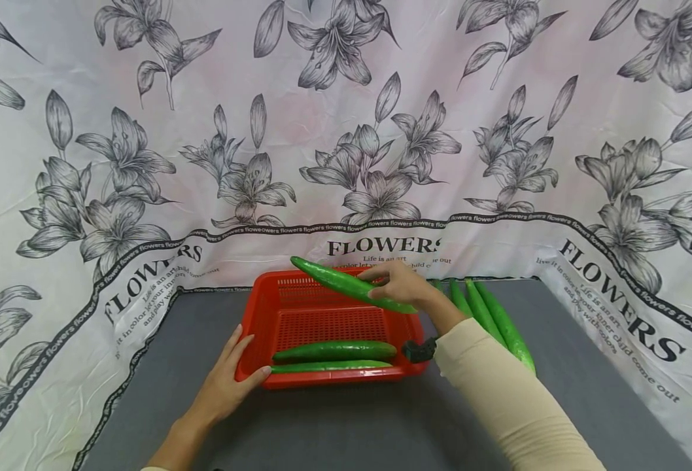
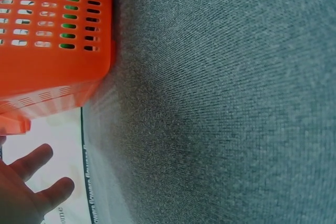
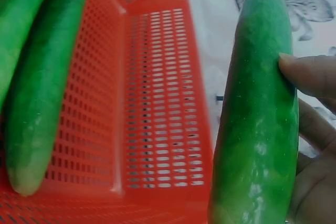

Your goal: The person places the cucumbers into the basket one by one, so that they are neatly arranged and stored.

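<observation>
My right hand (image 1: 401, 284) grips a long green cucumber (image 1: 337, 280) and holds it tilted over the back right part of a red plastic basket (image 1: 252, 314). In the right wrist view, the thumb presses on one side of this cucumber (image 3: 257, 114), with the other fingers behind it. Two cucumbers lie side by side along the basket's near wall, the farther cucumber (image 1: 334, 351) and the nearer cucumber (image 1: 334, 366). My left hand (image 1: 225, 373) rests at the basket's front left corner, thumb at the rim. Its fingers (image 2: 52, 195) are extended and spread beside the basket.
Several more cucumbers (image 1: 501, 324) lie together on the grey tabletop (image 1: 334, 425), right of the basket and partly hidden by the right arm. A flower-printed cloth (image 1: 375, 144) hangs behind the table and along both sides.
</observation>
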`<state>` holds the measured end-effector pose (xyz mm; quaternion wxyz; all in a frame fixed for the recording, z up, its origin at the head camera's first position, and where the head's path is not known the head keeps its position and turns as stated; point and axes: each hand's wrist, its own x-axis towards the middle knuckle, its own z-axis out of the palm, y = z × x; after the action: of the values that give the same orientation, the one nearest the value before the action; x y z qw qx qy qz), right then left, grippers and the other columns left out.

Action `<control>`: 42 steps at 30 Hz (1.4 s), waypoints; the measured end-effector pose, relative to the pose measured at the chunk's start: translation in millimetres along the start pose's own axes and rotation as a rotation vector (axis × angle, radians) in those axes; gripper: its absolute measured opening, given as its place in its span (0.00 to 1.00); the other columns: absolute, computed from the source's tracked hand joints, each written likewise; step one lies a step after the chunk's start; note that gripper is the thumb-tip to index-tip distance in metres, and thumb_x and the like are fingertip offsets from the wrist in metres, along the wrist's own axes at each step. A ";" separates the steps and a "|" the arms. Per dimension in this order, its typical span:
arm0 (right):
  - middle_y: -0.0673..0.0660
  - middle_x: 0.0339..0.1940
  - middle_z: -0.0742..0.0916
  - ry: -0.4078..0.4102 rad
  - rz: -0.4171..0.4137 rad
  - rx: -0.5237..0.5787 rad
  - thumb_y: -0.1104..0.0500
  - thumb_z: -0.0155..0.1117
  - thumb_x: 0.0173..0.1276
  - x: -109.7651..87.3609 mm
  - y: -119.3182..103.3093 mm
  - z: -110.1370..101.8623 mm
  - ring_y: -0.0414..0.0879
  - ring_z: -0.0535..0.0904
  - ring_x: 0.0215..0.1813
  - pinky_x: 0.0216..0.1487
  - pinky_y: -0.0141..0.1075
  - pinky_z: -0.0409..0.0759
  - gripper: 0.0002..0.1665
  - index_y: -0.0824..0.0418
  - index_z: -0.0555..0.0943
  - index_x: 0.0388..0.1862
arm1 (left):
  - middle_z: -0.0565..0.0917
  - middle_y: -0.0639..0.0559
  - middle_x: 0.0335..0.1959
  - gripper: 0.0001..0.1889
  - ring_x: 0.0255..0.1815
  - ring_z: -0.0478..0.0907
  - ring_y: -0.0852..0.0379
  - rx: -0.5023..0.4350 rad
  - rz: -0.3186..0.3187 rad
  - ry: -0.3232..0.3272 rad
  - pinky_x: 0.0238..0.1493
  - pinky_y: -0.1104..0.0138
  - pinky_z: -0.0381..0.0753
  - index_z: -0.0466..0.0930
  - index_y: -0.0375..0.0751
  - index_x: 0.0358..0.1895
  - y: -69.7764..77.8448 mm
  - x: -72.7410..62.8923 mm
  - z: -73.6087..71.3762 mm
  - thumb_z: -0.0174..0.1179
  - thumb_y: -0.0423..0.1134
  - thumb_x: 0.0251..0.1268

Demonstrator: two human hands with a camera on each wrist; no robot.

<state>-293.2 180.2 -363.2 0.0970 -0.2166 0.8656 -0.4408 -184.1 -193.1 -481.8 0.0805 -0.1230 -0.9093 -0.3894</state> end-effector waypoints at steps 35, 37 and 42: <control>0.51 0.51 0.85 -0.248 0.061 -0.140 0.70 0.70 0.57 45.4 31.8 54.0 0.48 0.77 0.57 0.57 0.44 0.73 0.22 0.59 0.85 0.52 | 0.47 0.50 0.77 0.40 0.71 0.55 0.41 0.013 -0.005 -0.006 0.58 0.38 0.62 0.62 0.43 0.72 2.5 2.6 -4.8 0.61 0.60 0.61; 0.51 0.52 0.85 -0.269 0.076 -0.144 0.71 0.70 0.57 46.3 32.6 55.2 0.49 0.76 0.59 0.58 0.44 0.72 0.22 0.60 0.85 0.53 | 0.48 0.50 0.77 0.40 0.71 0.55 0.41 0.010 -0.008 -0.005 0.58 0.39 0.62 0.62 0.43 0.72 2.6 2.0 -4.3 0.61 0.59 0.61; 0.53 0.52 0.84 -0.321 0.085 -0.156 0.71 0.69 0.59 47.0 35.2 57.3 0.50 0.76 0.59 0.58 0.43 0.72 0.22 0.60 0.84 0.53 | 0.48 0.49 0.77 0.40 0.70 0.56 0.41 0.010 -0.010 -0.007 0.58 0.39 0.63 0.62 0.42 0.72 2.6 1.1 -2.7 0.62 0.59 0.61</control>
<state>-324.5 135.5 -424.4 0.2355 -0.2542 0.8790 -0.3276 -184.2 -193.2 -478.0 0.0760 -0.1193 -0.9122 -0.3846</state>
